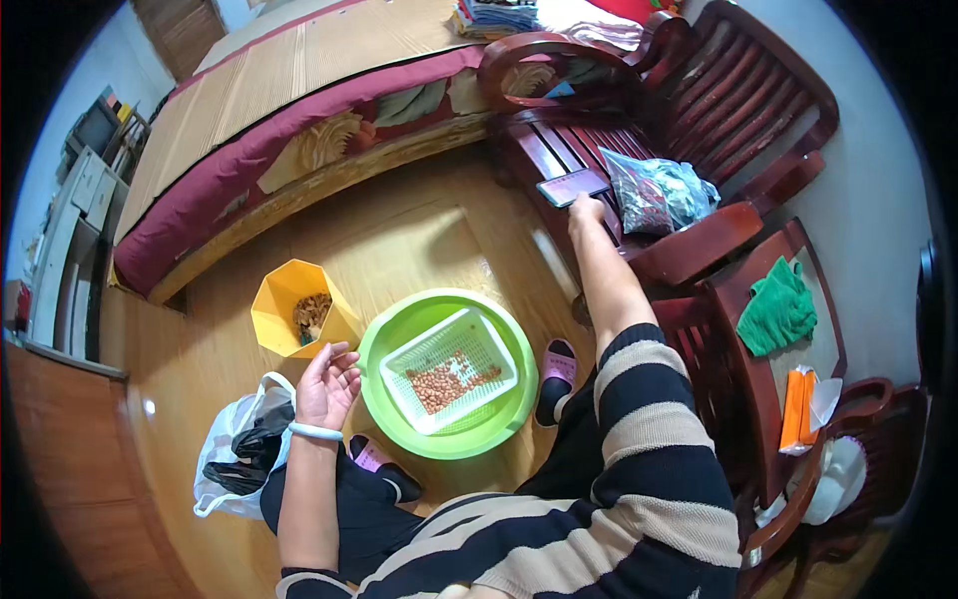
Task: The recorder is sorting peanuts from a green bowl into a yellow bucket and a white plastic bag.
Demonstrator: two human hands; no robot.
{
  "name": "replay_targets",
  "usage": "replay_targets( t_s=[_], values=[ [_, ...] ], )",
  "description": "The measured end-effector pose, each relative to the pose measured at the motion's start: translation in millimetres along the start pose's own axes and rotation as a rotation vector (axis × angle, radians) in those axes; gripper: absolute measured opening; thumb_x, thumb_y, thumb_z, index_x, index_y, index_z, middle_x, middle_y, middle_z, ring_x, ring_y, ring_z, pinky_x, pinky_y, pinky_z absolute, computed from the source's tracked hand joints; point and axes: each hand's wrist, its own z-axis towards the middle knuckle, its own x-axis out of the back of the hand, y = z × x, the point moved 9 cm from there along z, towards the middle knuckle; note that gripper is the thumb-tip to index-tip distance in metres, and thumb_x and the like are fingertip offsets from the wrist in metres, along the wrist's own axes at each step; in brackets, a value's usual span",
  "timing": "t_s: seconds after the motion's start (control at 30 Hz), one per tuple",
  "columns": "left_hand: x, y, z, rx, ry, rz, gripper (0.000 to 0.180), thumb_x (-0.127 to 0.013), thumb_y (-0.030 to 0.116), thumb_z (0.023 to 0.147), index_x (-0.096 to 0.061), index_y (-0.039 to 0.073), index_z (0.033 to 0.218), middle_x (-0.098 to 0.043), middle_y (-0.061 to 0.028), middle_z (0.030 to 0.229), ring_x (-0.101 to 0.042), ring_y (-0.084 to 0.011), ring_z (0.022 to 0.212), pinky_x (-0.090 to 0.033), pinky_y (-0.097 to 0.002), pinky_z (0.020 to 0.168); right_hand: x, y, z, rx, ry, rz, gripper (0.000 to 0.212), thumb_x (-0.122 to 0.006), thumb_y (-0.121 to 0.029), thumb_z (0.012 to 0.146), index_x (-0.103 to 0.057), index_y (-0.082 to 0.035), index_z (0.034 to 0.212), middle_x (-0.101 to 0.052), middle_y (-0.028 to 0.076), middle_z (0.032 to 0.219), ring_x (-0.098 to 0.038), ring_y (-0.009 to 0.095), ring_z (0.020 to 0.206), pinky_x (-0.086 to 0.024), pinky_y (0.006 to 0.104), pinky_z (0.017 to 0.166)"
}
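At the wooden bench, my right hand point(587, 208) grips the near edge of a smartphone point(573, 187) with a lit screen. Just beside the phone, a clear plastic bag point(659, 195) with dark contents lies on the bench seat. My left hand point(327, 387) is palm up, its fingers loosely bent and apart, with nothing visible in it. It hovers between a yellow bin point(344, 324) holding brown scraps and a green basin point(374, 399). Inside the basin, a white plastic basket point(404, 351) bears many small reddish-brown peanuts or beans point(439, 387).
A white plastic bag point(215, 454) with black bags inside stands left of my legs. The dark red bench point(733, 230) and a small table with a green cloth point(778, 307) and an orange tissue pack point(798, 409) line the right. Ahead is a bed point(329, 65).
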Motion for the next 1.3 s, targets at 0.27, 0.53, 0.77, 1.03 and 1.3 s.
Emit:
replay_targets(
  t_s=[0.27,0.53,0.77,1.03,1.3],
  values=[
    [-20,24,1,-0.048,-0.121,-0.073,0.028,-0.047,0.028,0.093,-0.058,0.005,0.103,-0.064,-0.0078,0.089,-0.061,-0.0159,0.075,-0.052,-0.0274,0.068,11,18,100,-0.143,0.069,0.202,0.027,-0.062,-0.008,0.071,-0.057,0.009,0.091,-0.061,0.019,0.095,-0.061,0.031,0.077,-0.05,0.0384,0.07],
    [3,41,-22,-0.131,-0.034,-0.133,0.026,-0.051,0.029,0.091,-0.06,0.007,0.102,-0.065,-0.0066,0.088,-0.061,-0.0155,0.073,-0.051,-0.0273,0.066,34,29,58,-0.329,0.384,0.244,0.034,-0.043,-0.011,0.081,-0.059,0.01,0.103,-0.057,0.023,0.115,-0.057,0.032,0.105,-0.046,0.0395,0.09],
    [-7,42,-46,-0.189,-0.098,-0.161,0.027,-0.051,0.029,0.091,-0.059,0.006,0.103,-0.064,-0.0064,0.089,-0.061,-0.0167,0.074,-0.051,-0.0294,0.066,66,-27,12,0.217,0.362,-0.135,0.018,-0.051,-0.007,0.079,-0.067,0.0,0.087,-0.065,0.025,0.091,-0.064,0.035,0.089,-0.051,0.0427,0.08],
    [49,66,-58,-0.253,-0.18,-0.313,0.023,-0.048,0.027,0.092,-0.059,0.007,0.098,-0.065,-0.0088,0.093,-0.061,-0.0193,0.077,-0.051,-0.0327,0.069,-20,-24,-126,0.437,-0.353,-0.38,0.017,-0.051,-0.01,0.078,-0.066,-0.004,0.083,-0.065,0.013,0.086,-0.062,0.024,0.082,-0.048,0.0331,0.071],
    [132,115,-117,-0.483,0.189,-0.308,0.018,-0.057,0.021,0.088,-0.059,0.005,0.097,-0.063,-0.0086,0.091,-0.06,-0.0189,0.076,-0.051,-0.031,0.07,3,13,-359,0.81,-1.373,-0.735,0.027,-0.059,-0.021,0.084,-0.063,0.002,0.098,-0.066,0.012,0.08,-0.063,0.016,0.068,-0.049,0.0294,0.066]
  ],
)
